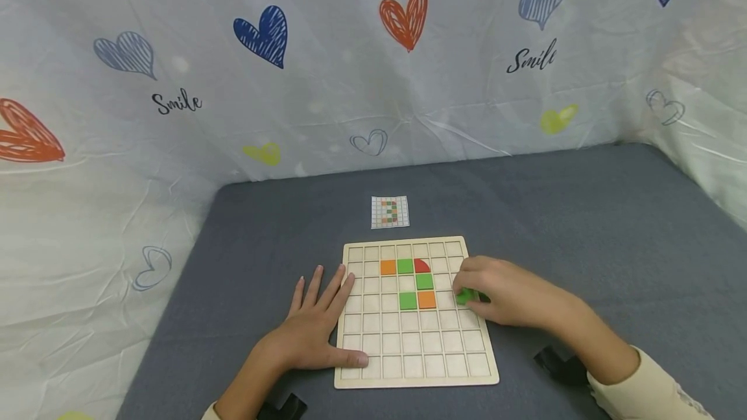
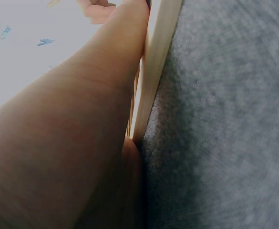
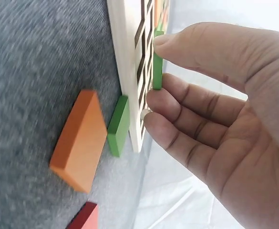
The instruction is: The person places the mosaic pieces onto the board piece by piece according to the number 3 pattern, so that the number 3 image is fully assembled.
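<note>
A light wooden grid board lies on the table. Its cells hold an orange square tile, a red quarter-round tile, several green tiles and a second orange tile. My left hand rests spread along the board's left edge, thumb over the lower left corner. Over the right edge, my right hand pinches a green square tile between thumb and fingers. In the left wrist view the forearm and hand cover most of the board's side.
Beside the board's right edge, the right wrist view has a loose orange tile, a green tile and part of a red tile. A small card printed with a coloured grid lies beyond the board. White heart-printed cloth hangs behind the table.
</note>
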The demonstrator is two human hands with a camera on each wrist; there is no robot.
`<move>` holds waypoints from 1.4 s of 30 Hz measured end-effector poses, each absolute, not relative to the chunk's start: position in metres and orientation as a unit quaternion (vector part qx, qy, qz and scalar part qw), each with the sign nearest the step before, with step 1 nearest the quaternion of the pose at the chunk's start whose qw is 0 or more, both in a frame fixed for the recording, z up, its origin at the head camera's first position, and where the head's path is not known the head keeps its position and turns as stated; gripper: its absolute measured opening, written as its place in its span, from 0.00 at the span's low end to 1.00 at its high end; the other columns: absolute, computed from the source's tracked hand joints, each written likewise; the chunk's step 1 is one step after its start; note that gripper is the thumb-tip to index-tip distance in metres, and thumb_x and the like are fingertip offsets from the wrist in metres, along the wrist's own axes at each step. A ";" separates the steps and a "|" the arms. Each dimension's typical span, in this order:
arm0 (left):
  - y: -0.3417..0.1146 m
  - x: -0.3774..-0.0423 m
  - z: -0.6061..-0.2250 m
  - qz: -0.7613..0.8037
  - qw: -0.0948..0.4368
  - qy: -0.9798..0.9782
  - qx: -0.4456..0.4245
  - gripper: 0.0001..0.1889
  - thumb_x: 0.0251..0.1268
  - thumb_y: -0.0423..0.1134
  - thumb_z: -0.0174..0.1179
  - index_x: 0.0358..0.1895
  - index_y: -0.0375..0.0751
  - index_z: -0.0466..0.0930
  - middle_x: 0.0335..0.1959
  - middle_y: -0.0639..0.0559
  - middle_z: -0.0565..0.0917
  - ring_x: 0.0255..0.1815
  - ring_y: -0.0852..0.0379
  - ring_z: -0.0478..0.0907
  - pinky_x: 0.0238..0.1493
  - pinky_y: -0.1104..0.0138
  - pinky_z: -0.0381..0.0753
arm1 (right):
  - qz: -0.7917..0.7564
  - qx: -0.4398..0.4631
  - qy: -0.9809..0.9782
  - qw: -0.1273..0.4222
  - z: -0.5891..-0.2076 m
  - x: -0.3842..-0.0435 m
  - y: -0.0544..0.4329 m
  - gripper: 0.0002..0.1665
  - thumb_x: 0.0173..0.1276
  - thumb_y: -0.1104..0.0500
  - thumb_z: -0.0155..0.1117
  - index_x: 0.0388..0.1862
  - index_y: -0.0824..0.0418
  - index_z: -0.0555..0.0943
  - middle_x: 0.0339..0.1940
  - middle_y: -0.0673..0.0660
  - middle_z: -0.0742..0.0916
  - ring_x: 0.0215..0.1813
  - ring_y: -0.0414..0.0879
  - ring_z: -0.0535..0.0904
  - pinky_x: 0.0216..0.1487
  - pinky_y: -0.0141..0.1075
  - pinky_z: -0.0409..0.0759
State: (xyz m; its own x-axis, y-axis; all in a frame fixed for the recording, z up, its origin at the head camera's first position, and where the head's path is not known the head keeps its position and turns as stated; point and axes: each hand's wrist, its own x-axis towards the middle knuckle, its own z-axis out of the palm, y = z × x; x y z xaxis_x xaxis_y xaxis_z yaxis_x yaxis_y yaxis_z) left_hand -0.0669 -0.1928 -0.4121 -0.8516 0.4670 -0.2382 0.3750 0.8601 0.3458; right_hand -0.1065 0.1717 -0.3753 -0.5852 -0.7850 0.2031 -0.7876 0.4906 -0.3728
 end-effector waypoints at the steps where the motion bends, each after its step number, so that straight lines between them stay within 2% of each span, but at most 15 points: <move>1: -0.193 -0.067 -0.413 0.142 0.160 0.952 0.220 0.68 0.42 0.88 0.52 0.82 0.58 0.31 0.82 0.58 0.28 0.79 0.45 0.19 0.71 0.40 0.21 | 0.218 0.459 -0.862 0.003 -0.375 -0.106 0.170 0.13 0.56 0.69 0.73 0.36 0.53 0.85 0.37 0.43 0.81 0.37 0.36 0.73 0.38 0.34 0.78; 5: -0.193 -0.067 -0.412 0.139 0.162 0.952 0.218 0.68 0.42 0.88 0.52 0.82 0.58 0.31 0.82 0.58 0.28 0.79 0.45 0.19 0.71 0.40 0.21 | 0.217 0.471 -0.855 0.008 -0.374 -0.105 0.166 0.12 0.57 0.69 0.73 0.33 0.52 0.85 0.33 0.42 0.79 0.35 0.34 0.71 0.37 0.33 0.77; 12: -0.191 -0.065 -0.405 0.144 0.168 0.949 0.223 0.67 0.45 0.84 0.56 0.83 0.53 0.35 0.83 0.52 0.32 0.79 0.40 0.21 0.70 0.37 0.24 | 0.217 0.487 -0.846 0.010 -0.374 -0.103 0.156 0.12 0.55 0.70 0.71 0.32 0.54 0.85 0.33 0.43 0.81 0.36 0.35 0.73 0.38 0.33 0.78; 19: -0.190 -0.066 -0.403 0.142 0.174 0.948 0.224 0.66 0.47 0.84 0.55 0.83 0.54 0.35 0.83 0.53 0.32 0.79 0.39 0.21 0.70 0.36 0.25 | 0.229 0.502 -0.834 0.006 -0.374 -0.096 0.146 0.14 0.54 0.72 0.68 0.31 0.53 0.84 0.32 0.42 0.79 0.35 0.34 0.72 0.37 0.29 0.76; 26: -0.192 -0.065 -0.404 0.144 0.172 0.947 0.229 0.66 0.48 0.83 0.56 0.83 0.54 0.34 0.82 0.53 0.31 0.79 0.38 0.21 0.70 0.36 0.24 | 0.210 0.518 -0.829 0.010 -0.374 -0.091 0.137 0.12 0.57 0.68 0.72 0.30 0.50 0.82 0.30 0.41 0.76 0.35 0.34 0.70 0.37 0.28 0.74; 33: -0.191 -0.065 -0.403 0.141 0.172 0.948 0.227 0.66 0.47 0.84 0.55 0.83 0.54 0.34 0.82 0.53 0.31 0.79 0.39 0.21 0.70 0.36 0.23 | 0.193 0.528 -0.827 0.009 -0.374 -0.090 0.130 0.13 0.57 0.68 0.72 0.28 0.50 0.81 0.28 0.40 0.72 0.32 0.35 0.68 0.35 0.26 0.71; 42: -0.191 -0.065 -0.403 0.141 0.172 0.948 0.228 0.66 0.47 0.84 0.55 0.83 0.54 0.34 0.82 0.53 0.31 0.79 0.38 0.22 0.70 0.36 0.24 | 0.179 0.543 -0.820 0.034 -0.377 -0.090 0.124 0.13 0.55 0.69 0.72 0.27 0.52 0.80 0.29 0.41 0.73 0.34 0.37 0.70 0.38 0.27 0.73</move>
State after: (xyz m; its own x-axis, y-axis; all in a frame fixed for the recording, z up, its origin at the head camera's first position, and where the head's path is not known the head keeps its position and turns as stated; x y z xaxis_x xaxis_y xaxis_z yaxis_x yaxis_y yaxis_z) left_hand -0.0651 -0.1910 -0.4029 -0.8369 0.4811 -0.2611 0.3846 0.8562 0.3449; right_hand -0.0897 0.1240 -0.3773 -0.4091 -0.8775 0.2503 -0.9019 0.3470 -0.2574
